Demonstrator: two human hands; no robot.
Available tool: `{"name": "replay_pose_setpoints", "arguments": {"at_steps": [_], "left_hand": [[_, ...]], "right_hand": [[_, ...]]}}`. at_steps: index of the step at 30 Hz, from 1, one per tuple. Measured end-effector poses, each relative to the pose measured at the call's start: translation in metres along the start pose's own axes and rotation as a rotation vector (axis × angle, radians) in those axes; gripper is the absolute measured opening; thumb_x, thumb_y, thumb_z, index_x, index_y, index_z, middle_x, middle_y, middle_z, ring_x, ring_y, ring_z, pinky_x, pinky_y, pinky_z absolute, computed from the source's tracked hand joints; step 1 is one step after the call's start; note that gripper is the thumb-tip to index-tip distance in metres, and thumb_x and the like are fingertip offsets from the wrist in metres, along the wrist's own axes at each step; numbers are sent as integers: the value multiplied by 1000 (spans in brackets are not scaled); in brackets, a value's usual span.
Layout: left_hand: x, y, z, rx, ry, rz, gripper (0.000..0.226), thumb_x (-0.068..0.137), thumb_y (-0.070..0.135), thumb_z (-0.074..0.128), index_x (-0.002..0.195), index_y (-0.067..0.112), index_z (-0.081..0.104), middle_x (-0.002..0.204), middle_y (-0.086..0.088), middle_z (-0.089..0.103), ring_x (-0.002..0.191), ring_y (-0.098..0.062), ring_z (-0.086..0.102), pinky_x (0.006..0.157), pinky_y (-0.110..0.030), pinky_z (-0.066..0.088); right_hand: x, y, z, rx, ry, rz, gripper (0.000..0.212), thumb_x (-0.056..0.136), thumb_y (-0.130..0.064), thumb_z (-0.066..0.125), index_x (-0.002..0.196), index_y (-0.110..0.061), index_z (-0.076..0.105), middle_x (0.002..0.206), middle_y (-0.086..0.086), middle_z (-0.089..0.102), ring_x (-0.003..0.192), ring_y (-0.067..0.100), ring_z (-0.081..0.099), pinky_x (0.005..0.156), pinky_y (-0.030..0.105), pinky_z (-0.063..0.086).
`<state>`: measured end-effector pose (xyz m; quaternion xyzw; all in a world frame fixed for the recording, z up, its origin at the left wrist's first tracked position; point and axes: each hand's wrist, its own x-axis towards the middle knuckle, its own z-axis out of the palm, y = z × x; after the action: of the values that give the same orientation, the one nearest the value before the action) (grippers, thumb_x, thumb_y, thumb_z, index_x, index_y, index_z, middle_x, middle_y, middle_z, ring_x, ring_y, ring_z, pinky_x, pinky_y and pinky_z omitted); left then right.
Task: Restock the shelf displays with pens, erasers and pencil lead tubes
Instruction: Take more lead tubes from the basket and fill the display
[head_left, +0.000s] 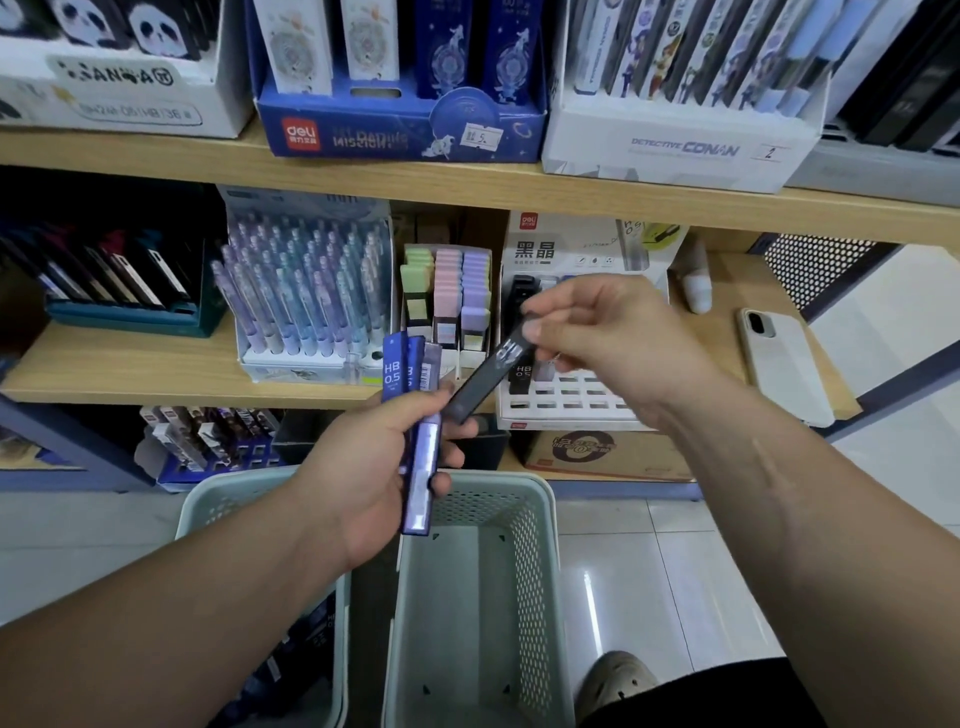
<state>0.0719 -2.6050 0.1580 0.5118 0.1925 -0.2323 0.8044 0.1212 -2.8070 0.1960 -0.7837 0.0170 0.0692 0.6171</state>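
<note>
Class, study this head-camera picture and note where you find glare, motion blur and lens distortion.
Head view: glare streaks the glossy floor tiles; the black lead tube pinched in the right hand is motion-blurred, while the blue tubes gripped in the left hand read sharply, HB 0.5; the wide lens bows the wooden shelf edge.

Print on black lead tube (480, 382) blurred; panda box (119, 98) cut off at top

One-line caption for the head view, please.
Left hand grips blue lead tubes while right hand pinches a black tube before the lead display.
</note>
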Motion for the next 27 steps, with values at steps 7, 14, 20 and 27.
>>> {"name": "replay_pose_setpoints", "arguments": {"at_steps": [7, 14, 20, 27], "left_hand": [[4, -4, -5, 30, 23, -16, 22, 97, 13, 54, 112, 10, 70, 84, -13, 73, 54, -16, 56, 44, -26, 44], [4, -5, -5, 50, -13, -12, 22, 97, 11, 56, 113, 9, 69, 84, -13, 71, 54, -17, 54, 45, -26, 42], [5, -5, -7, 49, -21, -9, 23, 96, 13, 57, 116, 9, 68, 85, -14, 70, 55, -17, 54, 44, -26, 42], [2, -2, -6, 46, -39, -26, 34, 98, 34, 54, 114, 8, 69, 87, -16, 70, 55, -19, 51, 47, -27, 38]], "right_hand": [[5, 22, -26, -450, 132, -205, 14, 83, -12, 82, 90, -19, 73, 81, -5, 70, 69, 0, 60, 70, 17, 52], [7, 33, -16, -631, 115, -341, 13, 85, -9, 79, 94, -18, 76, 81, -14, 68, 76, 4, 62, 69, 8, 46], [9, 35, -12, -704, 81, -370, 13, 85, -12, 79, 96, -19, 77, 80, -10, 69, 77, 7, 64, 69, 10, 46], [15, 45, -3, -748, 49, -420, 17, 76, -11, 86, 90, -19, 80, 84, -6, 61, 70, 8, 57, 72, 35, 54]]}}
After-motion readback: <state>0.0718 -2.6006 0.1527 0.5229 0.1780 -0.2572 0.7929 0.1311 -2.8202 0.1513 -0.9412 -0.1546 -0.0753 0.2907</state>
